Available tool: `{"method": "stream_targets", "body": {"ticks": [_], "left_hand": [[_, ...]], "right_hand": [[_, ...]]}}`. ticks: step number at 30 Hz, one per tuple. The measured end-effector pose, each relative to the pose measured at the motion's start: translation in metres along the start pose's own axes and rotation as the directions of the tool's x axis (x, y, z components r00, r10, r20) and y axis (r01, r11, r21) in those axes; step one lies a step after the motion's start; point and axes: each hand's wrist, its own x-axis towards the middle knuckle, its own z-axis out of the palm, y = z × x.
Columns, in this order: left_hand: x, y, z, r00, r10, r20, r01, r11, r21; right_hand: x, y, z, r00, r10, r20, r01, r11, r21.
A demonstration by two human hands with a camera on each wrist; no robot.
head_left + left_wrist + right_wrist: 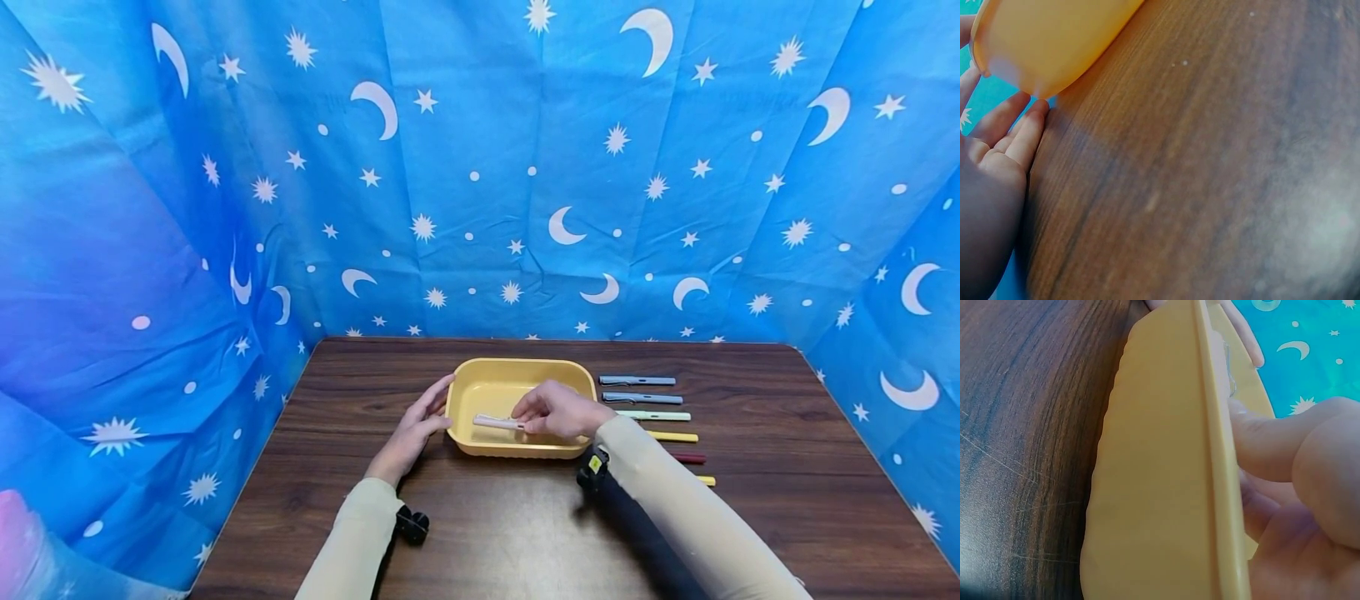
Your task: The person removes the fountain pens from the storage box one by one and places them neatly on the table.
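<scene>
A yellow rectangular box [517,451] with rounded corners stands on the table. My right hand [558,410] reaches over it and pinches a pale pinkish pen [495,422] between thumb and fingers. The pen lies roughly level inside the box outline; whether it touches the floor of the box cannot be told. In the right wrist view the box wall [1154,450] hides most of the pen. My left hand [410,435] is spread against the box's left end, its fingers fairly straight and touching the outside, as the left wrist view shows at the fingers [1025,140].
Right of the box several pens lie in a column: two blue-grey pens [637,381], a pale green pen [663,415], a yellow pen [675,437], a dark red pen [692,458] and another yellow pen [707,481]. The right forearm partly covers some. Blue cloth [480,208] surrounds the brown table [495,533].
</scene>
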Motion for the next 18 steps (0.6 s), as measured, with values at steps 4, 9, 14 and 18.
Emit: {"method": "stream_targets", "body": {"ticks": [4, 9, 14, 18], "left_hand": [[0.000, 0.000, 0.000, 1.000, 0.007, 0.004, -0.007, 1.000, 0.001], [0.000, 0.000, 0.001, 1.000, 0.004, 0.001, -0.004, 1.000, 0.000], [0.001, -0.001, 0.000, 1.000, 0.005, 0.003, -0.005, 1.000, 0.003], [0.001, -0.002, -0.001, 1.000, 0.009, 0.007, -0.009, 1.000, -0.001]], "right_hand": [[-0.002, -0.001, -0.002, 1.000, 0.014, -0.022, -0.014, 1.000, 0.010], [-0.005, 0.000, -0.004, 0.998, 0.028, -0.062, -0.029, 1.000, -0.013], [-0.009, 0.003, -0.007, 0.994, -0.014, -0.112, 0.004, 0.996, -0.086], [-0.012, 0.004, -0.008, 0.988, -0.047, -0.146, 0.031, 0.993, -0.110]]}}
